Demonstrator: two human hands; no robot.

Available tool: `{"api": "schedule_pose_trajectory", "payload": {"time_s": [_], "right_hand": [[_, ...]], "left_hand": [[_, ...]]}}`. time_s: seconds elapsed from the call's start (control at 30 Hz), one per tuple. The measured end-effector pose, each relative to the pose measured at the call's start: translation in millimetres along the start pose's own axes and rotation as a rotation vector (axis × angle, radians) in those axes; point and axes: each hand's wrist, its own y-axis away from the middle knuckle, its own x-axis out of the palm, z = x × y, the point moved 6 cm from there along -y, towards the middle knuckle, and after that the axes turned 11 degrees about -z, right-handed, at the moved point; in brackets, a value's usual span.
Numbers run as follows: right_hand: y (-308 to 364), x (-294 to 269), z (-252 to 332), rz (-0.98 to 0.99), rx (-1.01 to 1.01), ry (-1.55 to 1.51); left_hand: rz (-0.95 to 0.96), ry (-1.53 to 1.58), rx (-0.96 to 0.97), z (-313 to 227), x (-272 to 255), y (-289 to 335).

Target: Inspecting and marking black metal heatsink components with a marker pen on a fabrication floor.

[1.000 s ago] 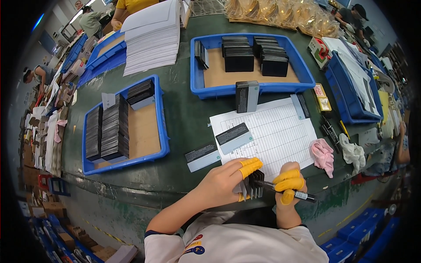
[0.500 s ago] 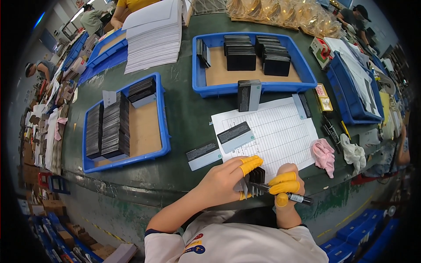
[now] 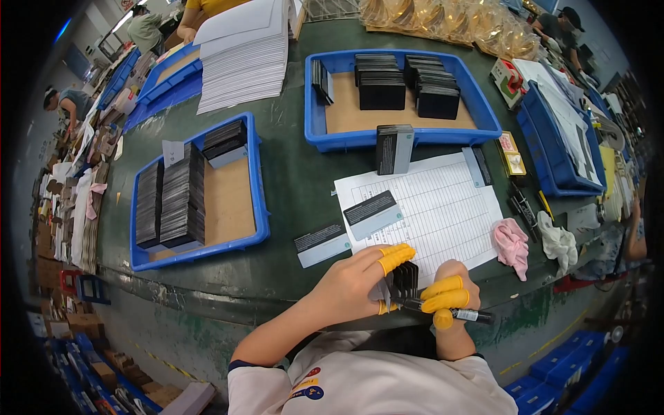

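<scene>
At the table's near edge my left hand (image 3: 346, 287), with yellow finger cots, grips a small fanned bundle of black and grey cards (image 3: 407, 279). My right hand (image 3: 456, 289), also in yellow finger cots, is closed on a black marker pen (image 3: 476, 316). The pen's far end reaches the lower edges of the cards; whether it touches them I cannot tell. Ahead, a loose card (image 3: 373, 213) lies on a printed grid sheet (image 3: 443, 200), and another card (image 3: 322, 245) sits left of it. A stack of cards (image 3: 395, 151) stands against the front of a blue tray.
Black cards stand in the far blue tray (image 3: 408, 142) and the left blue tray (image 3: 259, 200). A pink cloth (image 3: 510, 247), a white cloth (image 3: 555, 242) and a yellow box (image 3: 512, 153) lie at right. Behind are a tall paper stack (image 3: 242, 66) and plastic-wrapped golden items (image 3: 449, 26).
The marker's far end has moved slightly left and down along the cards' lower edges. The cards in my left hand have shifted a little. The trays and loose cards stay put.
</scene>
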Motion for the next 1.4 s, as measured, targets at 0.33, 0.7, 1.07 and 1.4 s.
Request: {"api": "schedule_pose_trajectory", "payload": {"time_s": [0.33,0.7,1.07,1.4], "right_hand": [[1.8,2.1,-0.1,0.036,0.029,-0.095],[6.9,-1.7,-5.7,-0.041,0.048,-0.011],[5.0,-0.4,-3.4,-0.049,0.044,-0.011],[1.2,3.6,-0.8,0.034,0.022,-0.103]], "left_hand": [[-0.03,0.022,0.02,-2.7,-3.6,-2.1],[-0.032,0.028,0.023,-2.8,-4.4,-1.9],[-0.041,0.024,0.026,-2.3,-3.7,-1.0],[-0.056,0.019,0.038,-0.1,-3.7,-2.2]]}}
